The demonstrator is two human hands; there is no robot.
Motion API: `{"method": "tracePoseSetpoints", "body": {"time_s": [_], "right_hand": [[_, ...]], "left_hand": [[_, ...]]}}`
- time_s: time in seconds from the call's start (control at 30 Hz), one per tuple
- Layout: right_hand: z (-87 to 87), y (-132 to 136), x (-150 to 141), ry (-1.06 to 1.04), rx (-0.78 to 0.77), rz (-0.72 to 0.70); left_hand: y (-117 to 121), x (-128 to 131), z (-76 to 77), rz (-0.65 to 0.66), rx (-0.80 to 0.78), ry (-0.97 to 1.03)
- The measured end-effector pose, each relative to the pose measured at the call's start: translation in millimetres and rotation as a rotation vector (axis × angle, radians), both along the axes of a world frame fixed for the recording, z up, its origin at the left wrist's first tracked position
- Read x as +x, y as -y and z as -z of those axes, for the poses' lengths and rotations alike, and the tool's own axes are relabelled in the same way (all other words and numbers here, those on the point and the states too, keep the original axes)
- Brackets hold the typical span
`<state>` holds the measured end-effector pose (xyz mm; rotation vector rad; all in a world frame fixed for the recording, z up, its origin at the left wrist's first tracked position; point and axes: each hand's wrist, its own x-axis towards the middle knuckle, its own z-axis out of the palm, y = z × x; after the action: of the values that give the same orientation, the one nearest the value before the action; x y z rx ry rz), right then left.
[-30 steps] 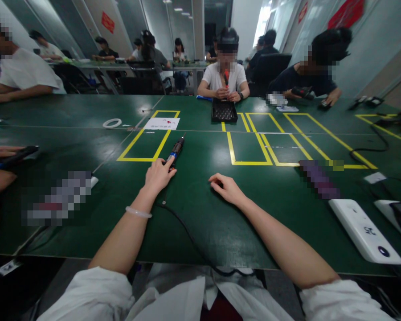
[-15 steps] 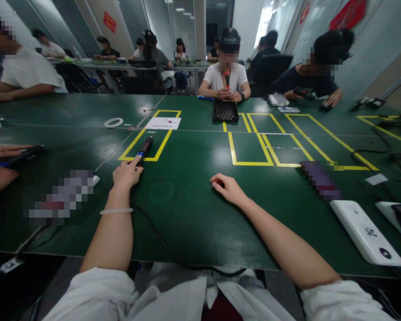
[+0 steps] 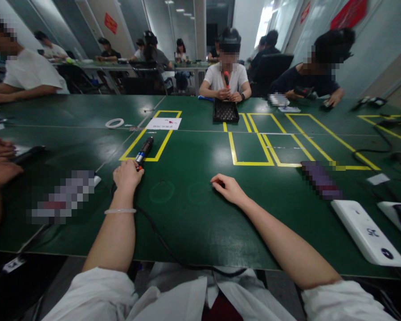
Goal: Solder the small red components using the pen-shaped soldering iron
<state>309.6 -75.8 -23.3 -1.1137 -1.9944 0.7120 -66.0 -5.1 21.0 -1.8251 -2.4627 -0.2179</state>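
Observation:
My left hand [image 3: 127, 173] is closed around the near end of a corded electric screwdriver [image 3: 144, 150]. The tool is slim and black with a blue and silver band and a red-orange part by my fingers. Its far end points away from me, inside a yellow taped rectangle [image 3: 158, 151]. A black cord [image 3: 160, 240] runs from beneath my left wrist toward the table's front edge. Resting on the green tabletop [image 3: 187, 223], my right hand [image 3: 230, 189] is loosely curled, and nothing shows in its fingers.
A white paper [image 3: 163, 123] and a white ring [image 3: 114, 123] lie beyond my left hand. Across the table, a person holds a red-handled tool [image 3: 226, 78] over a black tray [image 3: 226, 110]. At right is a white power bank [image 3: 367, 232]; a co-worker's hand [image 3: 2, 171] is at left.
My left forefinger lay stretched along the screwdriver; now the fingers are drawn back and curled at its near end. My right hand stays still. The co-worker's hands at left have shifted.

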Motion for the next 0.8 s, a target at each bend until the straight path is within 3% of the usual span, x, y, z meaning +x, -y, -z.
{"method": "tracePoseSetpoints", "body": {"time_s": [0.13,0.27,0.33,0.4,0.47,0.57,0.67,0.8], "right_hand": [[-0.8,1,0,0.012,0.008,0.0],[0.7,0,-1,0.023,0.013,0.0],[2.1,-1,-1,0.026,0.021,-0.002],[3.4,-3,-2,0.026,0.027,-0.004],[4.4,-3,-2,0.022,0.027,-0.004],[5.2,-2,-3,0.0,0.012,-0.015],[5.0,-1,-4,-0.047,-0.019,-0.057],[2.9,2,-6,-0.085,-0.057,-0.132]], "left_hand": [[2,2,-1.1,-0.021,0.042,-0.006],[3,13,0.7,0.053,0.232,0.048],[4,28,2.1,0.186,0.297,0.162],[6,49,3.5,0.416,0.302,0.305],[11,75,4.7,0.666,0.266,0.418],[25,115,6.6,0.891,0.15,0.522],[41,144,10.1,1.001,0.009,0.672],[53,160,15.9,1.032,-0.152,0.869]]}}
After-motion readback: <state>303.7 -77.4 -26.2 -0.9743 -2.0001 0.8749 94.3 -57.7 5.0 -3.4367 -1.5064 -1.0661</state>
